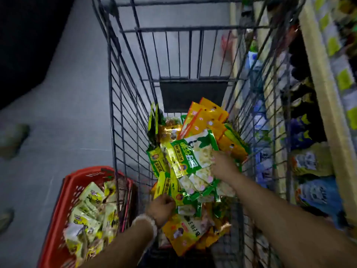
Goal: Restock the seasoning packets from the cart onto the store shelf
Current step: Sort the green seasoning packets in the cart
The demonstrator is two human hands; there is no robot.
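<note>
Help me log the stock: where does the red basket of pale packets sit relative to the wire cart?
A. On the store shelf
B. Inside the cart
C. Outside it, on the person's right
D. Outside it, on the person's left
D: the red basket stands on the floor outside the wire cart, on the left-hand side, opposite the store shelf.

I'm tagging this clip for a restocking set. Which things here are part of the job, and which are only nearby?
Part of the job: packets, cart, shelf, left hand, right hand.

Only nearby: red basket of pale packs, floor.
</note>
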